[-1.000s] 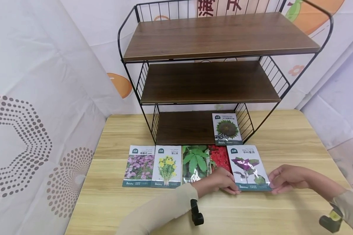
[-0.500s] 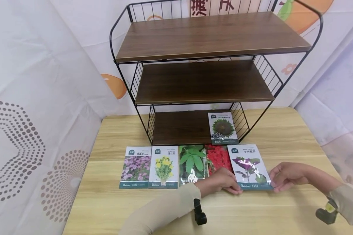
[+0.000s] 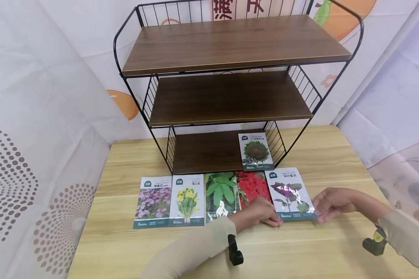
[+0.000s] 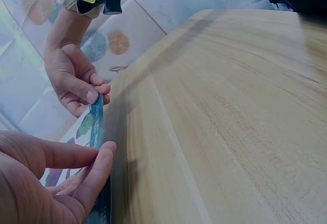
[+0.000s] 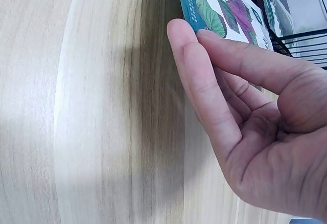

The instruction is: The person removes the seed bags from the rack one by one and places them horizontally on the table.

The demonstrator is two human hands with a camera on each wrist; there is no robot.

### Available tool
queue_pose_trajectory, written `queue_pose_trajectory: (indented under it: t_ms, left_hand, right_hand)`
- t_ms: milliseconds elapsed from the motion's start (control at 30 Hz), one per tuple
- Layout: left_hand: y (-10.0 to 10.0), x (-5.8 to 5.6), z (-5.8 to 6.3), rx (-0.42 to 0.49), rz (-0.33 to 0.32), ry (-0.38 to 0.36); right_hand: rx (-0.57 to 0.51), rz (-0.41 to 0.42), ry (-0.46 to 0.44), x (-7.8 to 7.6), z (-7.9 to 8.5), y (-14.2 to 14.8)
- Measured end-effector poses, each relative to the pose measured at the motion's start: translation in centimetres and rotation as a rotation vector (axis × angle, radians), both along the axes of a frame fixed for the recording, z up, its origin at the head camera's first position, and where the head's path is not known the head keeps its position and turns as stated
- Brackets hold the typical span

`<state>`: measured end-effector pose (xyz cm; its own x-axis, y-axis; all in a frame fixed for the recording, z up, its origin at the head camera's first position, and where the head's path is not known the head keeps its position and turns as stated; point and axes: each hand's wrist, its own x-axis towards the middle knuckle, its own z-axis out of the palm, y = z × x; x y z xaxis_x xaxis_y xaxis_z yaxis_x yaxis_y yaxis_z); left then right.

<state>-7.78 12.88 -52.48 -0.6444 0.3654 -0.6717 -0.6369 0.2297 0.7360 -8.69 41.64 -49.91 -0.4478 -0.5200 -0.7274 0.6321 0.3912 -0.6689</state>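
Note:
A white seed packet with a purple-leaved plant [image 3: 289, 193] lies at the right end of a row of packets, before the shelf rack. My left hand [image 3: 260, 212] pinches its lower left corner between thumb and fingers. At the lower right corner, my right hand [image 3: 335, 203] pinches the same packet, thumb on top, as the right wrist view shows up close. A red-flowered packet [image 3: 251, 186] adjoins it, partly hidden behind my left hand. Further left lie a green-leaf packet [image 3: 220, 193], a yellow-flowered packet [image 3: 187, 201] and a pink-flowered packet [image 3: 153, 203].
A dark wood rack [image 3: 230, 97] with three shelves and a black wire frame stands behind the row. A sunflower packet [image 3: 255, 151] leans at the right of its bottom shelf. Patterned white cloth [image 3: 56, 116] walls the wooden table [image 3: 101, 248].
The purple-leaved packet has shifted slightly right relative to the rack, showing more of the red-flowered one. Both hands keep their pinch on it. The head view has turned a little right.

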Motion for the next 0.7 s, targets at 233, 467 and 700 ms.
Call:
queue_pose_trajectory:
  t_ms: [233, 467, 700]
  left_hand:
    - [0.1, -0.1, -0.5, 0.024, 0.054, 0.001]
    - [0.0, 0.1, -0.5, 0.045, 0.109, 0.008]
    - [0.2, 0.4, -0.3, 0.019, 0.142, 0.009]
  right_hand:
    - [-0.013, -0.016, -0.024, -0.4, -0.5, 0.3]
    - [-0.038, -0.026, -0.042, -0.7, -1.3, 0.9]
    - [-0.042, -0.021, -0.029, -0.9, -1.5, 1.1]
